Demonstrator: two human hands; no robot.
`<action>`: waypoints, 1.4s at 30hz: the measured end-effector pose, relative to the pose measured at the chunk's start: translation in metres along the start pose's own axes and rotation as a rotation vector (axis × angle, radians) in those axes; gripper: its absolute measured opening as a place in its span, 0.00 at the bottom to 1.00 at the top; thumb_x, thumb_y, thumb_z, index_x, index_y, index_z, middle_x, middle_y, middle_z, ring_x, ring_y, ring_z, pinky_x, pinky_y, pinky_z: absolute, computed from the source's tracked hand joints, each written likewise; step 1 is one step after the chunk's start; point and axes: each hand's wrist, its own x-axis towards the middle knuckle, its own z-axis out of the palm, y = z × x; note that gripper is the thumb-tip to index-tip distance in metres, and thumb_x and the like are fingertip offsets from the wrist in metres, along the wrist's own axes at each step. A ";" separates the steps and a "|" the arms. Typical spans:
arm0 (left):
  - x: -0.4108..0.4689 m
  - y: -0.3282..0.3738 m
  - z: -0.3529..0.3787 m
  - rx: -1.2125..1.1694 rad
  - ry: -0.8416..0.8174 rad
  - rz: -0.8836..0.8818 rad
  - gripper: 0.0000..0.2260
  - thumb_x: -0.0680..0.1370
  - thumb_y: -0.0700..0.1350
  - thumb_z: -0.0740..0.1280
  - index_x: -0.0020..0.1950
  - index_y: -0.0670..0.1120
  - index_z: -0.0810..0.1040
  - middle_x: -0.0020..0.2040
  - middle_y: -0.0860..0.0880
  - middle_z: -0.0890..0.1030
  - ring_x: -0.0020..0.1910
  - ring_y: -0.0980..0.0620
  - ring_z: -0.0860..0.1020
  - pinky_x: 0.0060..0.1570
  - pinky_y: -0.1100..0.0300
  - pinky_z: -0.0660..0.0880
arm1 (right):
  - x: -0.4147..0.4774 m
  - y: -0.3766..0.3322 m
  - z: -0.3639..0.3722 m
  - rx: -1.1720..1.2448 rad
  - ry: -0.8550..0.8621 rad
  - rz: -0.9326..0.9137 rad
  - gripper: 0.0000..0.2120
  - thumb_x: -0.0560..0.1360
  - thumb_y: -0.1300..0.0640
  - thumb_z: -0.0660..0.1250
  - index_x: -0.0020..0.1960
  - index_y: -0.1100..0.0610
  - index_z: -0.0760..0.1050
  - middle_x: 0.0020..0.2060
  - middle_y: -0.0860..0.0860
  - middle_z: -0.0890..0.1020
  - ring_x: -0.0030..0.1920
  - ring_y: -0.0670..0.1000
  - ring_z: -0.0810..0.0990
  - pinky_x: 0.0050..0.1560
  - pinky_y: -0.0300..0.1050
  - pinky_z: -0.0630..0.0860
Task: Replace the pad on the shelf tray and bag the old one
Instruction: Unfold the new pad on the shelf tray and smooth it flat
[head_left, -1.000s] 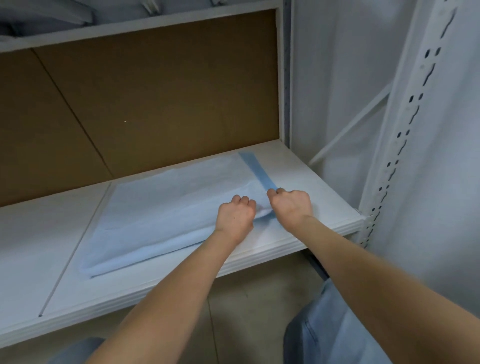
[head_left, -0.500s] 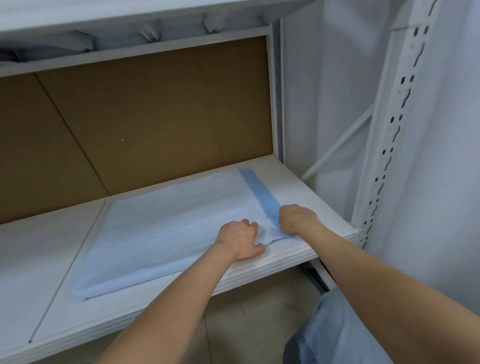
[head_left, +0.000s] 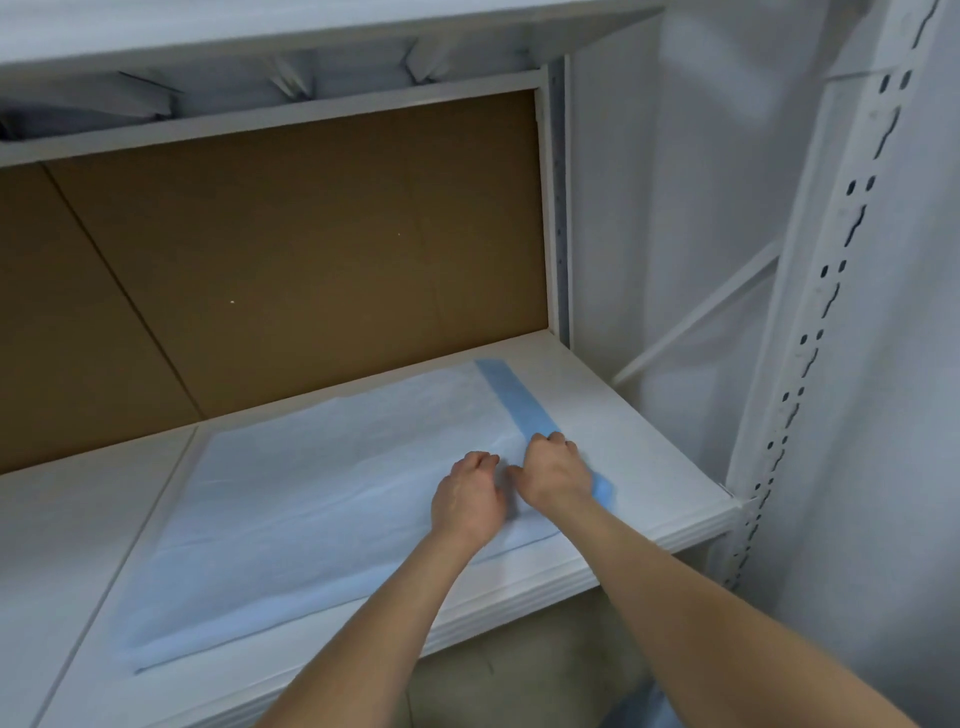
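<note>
- Flat on the white shelf tray (head_left: 649, 457): pad (head_left: 322, 493), blue strip (head_left: 511, 395) down its right side.
- Right grip (head_left: 556, 470) curled onto that strip near the front corner, pinching it.
- Left grip (head_left: 470, 499) just beside, knuckles up, fingers curled on the pad (cannot tell whether holding any).

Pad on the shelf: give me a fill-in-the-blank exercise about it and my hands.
The strip along the pad's right edge is ____.
The panel behind the shelf is ____.
The left hand and right hand both lie on the ____.
Missing words: blue; brown; pad.
</note>
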 end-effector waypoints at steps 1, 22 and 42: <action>0.002 -0.002 0.001 -0.001 -0.030 -0.014 0.19 0.81 0.45 0.55 0.72 0.45 0.67 0.73 0.48 0.66 0.71 0.49 0.65 0.68 0.57 0.64 | 0.002 -0.001 0.001 0.021 -0.027 0.028 0.23 0.77 0.44 0.64 0.65 0.58 0.69 0.64 0.55 0.70 0.66 0.56 0.67 0.59 0.48 0.71; 0.007 -0.005 0.006 0.021 -0.044 -0.009 0.19 0.80 0.46 0.54 0.71 0.50 0.68 0.74 0.50 0.64 0.72 0.49 0.63 0.68 0.55 0.60 | 0.033 -0.001 -0.007 0.635 -0.174 0.279 0.09 0.69 0.65 0.67 0.49 0.61 0.72 0.43 0.56 0.75 0.35 0.53 0.72 0.30 0.37 0.66; -0.007 -0.004 0.003 -0.041 -0.044 0.063 0.18 0.82 0.49 0.54 0.71 0.47 0.71 0.73 0.48 0.66 0.70 0.48 0.66 0.67 0.57 0.64 | 0.023 0.018 -0.027 0.576 0.026 0.248 0.07 0.78 0.62 0.60 0.46 0.62 0.76 0.44 0.57 0.75 0.47 0.58 0.75 0.44 0.42 0.69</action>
